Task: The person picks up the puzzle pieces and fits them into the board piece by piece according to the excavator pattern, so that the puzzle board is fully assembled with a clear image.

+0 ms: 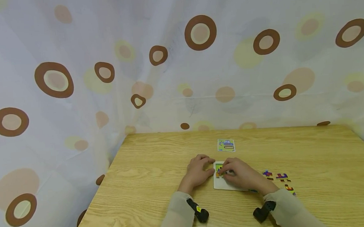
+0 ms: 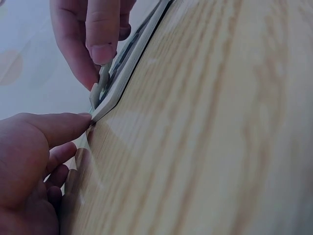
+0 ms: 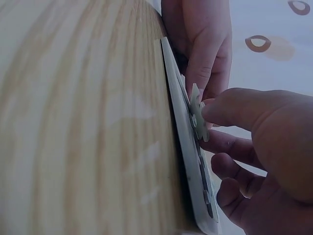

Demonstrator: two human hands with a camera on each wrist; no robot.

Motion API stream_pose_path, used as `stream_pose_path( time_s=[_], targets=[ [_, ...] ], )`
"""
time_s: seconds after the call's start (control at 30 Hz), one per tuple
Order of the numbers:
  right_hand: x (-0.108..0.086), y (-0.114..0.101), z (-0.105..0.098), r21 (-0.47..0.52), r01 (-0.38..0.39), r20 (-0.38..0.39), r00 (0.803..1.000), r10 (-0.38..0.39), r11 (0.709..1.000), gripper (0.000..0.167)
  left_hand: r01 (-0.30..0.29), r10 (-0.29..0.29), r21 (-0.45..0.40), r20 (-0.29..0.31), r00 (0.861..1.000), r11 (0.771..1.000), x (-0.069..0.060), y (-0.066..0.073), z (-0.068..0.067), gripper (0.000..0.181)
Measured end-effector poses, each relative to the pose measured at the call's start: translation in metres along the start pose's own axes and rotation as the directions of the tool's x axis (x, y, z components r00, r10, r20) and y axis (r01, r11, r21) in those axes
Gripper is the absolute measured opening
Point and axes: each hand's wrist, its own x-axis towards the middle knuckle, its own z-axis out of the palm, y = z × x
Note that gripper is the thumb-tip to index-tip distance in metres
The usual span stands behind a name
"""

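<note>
A white puzzle tray (image 1: pixel 224 184) lies flat on the wooden table. My right hand (image 1: pixel 241 173) pinches a small puzzle piece (image 3: pixel 198 115) between thumb and fingers, tilted against the tray's recess. Near the tray's left side, a colourful piece (image 1: pixel 218 171) shows in the head view. My left hand (image 1: pixel 198 171) rests at the tray's left edge, its thumb touching the rim and its fingers relaxed, as the left wrist view (image 2: pixel 24 166) also shows of that hand. The right hand hides much of the tray's inside.
A square picture card (image 1: pixel 226 145) with a blue vehicle lies behind the tray. Right of the right forearm are loose pieces (image 1: pixel 282 176), another piece (image 1: pixel 267 174) and one near the sleeve (image 1: pixel 289 188). A patterned curtain (image 1: pixel 174 76) hangs behind the table.
</note>
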Motion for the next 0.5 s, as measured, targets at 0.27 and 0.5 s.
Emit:
stream_pose_path(
  time_s=[0.27, 0.5],
  targets=[
    [0.0006, -0.0016, 0.0001, -0.042, 0.019, -0.01, 1.0, -0.019, 0.999, 0.019, 0.012, -0.012, -0.006, 0.003, 1.0, 1.0, 0.0002, 0.0012, -0.0002, 0.032],
    [0.0011, -0.0029, -0.0001, -0.116, 0.047, -0.002, 0.999, -0.047, 0.992, 0.018, 0.019, -0.019, -0.008, 0.007, 1.0, 1.0, 0.0008, 0.001, -0.0005, 0.033]
  ],
)
